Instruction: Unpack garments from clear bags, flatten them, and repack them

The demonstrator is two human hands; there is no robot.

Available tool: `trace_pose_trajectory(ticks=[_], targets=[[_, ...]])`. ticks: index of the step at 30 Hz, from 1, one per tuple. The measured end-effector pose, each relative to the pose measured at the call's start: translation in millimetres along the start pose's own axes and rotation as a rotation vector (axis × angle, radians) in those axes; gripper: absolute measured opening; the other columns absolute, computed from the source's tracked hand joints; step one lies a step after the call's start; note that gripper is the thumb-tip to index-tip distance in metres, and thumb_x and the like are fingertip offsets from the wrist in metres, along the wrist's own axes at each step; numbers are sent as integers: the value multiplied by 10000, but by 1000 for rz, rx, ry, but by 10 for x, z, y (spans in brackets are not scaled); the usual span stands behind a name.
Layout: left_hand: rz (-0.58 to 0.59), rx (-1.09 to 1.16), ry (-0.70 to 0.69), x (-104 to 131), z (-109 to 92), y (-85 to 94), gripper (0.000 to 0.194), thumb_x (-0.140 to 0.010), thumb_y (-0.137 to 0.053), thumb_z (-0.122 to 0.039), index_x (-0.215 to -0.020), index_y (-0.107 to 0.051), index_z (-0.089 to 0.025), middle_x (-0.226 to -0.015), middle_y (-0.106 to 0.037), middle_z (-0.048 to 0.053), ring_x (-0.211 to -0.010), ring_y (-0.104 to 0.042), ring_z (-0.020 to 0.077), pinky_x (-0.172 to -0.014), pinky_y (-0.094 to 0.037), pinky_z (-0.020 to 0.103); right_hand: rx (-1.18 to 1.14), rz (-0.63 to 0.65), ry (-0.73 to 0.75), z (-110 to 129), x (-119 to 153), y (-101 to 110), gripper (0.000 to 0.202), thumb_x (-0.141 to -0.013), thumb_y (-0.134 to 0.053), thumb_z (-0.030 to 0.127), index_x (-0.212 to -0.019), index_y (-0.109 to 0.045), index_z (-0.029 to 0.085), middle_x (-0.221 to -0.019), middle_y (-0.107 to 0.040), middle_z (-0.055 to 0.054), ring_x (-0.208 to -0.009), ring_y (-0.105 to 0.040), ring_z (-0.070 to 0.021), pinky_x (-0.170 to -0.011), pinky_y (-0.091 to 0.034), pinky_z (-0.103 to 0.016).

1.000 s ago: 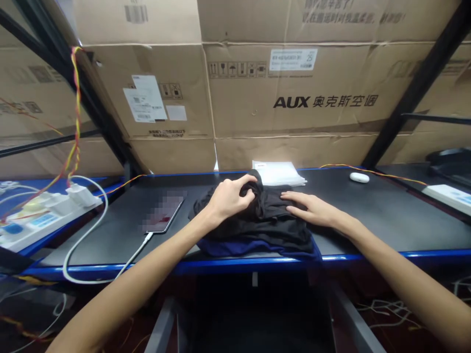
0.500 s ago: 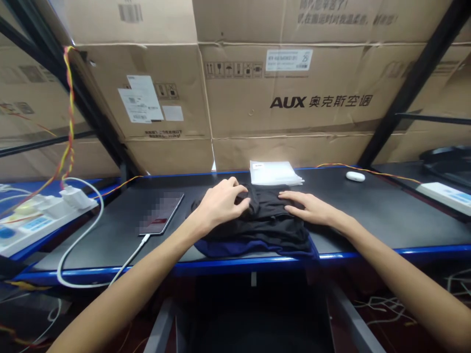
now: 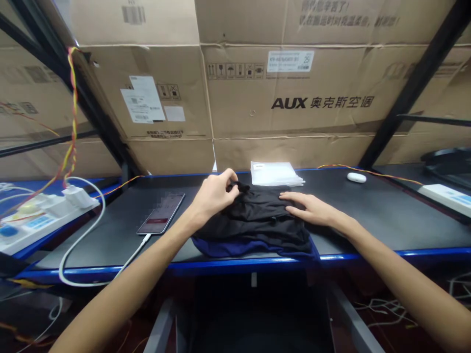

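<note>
A rumpled black garment [image 3: 257, 225] lies on the dark tabletop in front of me, and dark blue fabric [image 3: 235, 248] shows along its near edge. My left hand [image 3: 217, 193] pinches a fold of the black cloth at its far left side and lifts it slightly. On the right side of the cloth rests my right hand [image 3: 307, 208], fingers stretched out and flat. Just beyond the cloth is a stack of clear plastic bags [image 3: 274, 174]. The garment's exact kind cannot be made out.
To the left lies a phone [image 3: 162, 213] with a white charging cable [image 3: 62, 260] plugged in. Power strips stand at the left [image 3: 40, 215] and right [image 3: 447, 196]. A small white case [image 3: 356, 177] sits at the back right. Cardboard [image 3: 294, 117] walls the back.
My left hand has moved slightly left and away from me, raising a pinched fold of the black cloth. My right hand has stayed in place.
</note>
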State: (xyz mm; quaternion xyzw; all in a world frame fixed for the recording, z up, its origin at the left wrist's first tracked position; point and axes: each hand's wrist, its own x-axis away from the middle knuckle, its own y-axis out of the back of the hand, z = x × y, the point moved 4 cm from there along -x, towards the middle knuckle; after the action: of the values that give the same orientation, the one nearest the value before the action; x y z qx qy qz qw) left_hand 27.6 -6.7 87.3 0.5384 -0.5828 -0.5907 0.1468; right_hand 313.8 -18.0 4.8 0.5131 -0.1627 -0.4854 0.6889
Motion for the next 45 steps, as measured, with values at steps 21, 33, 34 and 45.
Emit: trace_pose_trajectory(ticks=[21,33,34,45], targets=[[154,-21,-194,72,562,82,298,-881,-442,-275,-1056,-676,-216,-1157,-696,50,-1083,-634,212,-998,-468,319,-17,-32,50,44,10,24,499,-898,-540,356,-1392,-551,288,-1428,-572,-33,-1319,-522,-285,-1128,-400,-487],[189,15,-106,93,784,-21,276,-837,-553,-418,-872,-694,-183,-959,-697,79,-897,-654,243,-862,-505,365,-26,-187,132,175,-14,39,181,-872,-588,364,-923,-730,266,-1275,-676,-80,-1203,-612,-284,-1045,-471,-491],[165,57,-119,99,763,19,257,-833,-561,-408,-855,-683,-183,-939,-695,68,-874,-650,230,-849,-504,352,-39,-208,135,194,-8,56,165,-866,-589,351,-899,-727,267,-1268,-680,-75,-1214,-604,-286,-1054,-461,-496],[566,460,-135,444,611,303,192,-794,-680,-354,-841,-706,-169,-840,-704,18,-813,-636,172,-765,-477,245,-279,-109,141,549,276,248,145,-800,-582,177,-861,-701,233,-898,-715,-29,-877,-659,-226,-829,-511,-366]])
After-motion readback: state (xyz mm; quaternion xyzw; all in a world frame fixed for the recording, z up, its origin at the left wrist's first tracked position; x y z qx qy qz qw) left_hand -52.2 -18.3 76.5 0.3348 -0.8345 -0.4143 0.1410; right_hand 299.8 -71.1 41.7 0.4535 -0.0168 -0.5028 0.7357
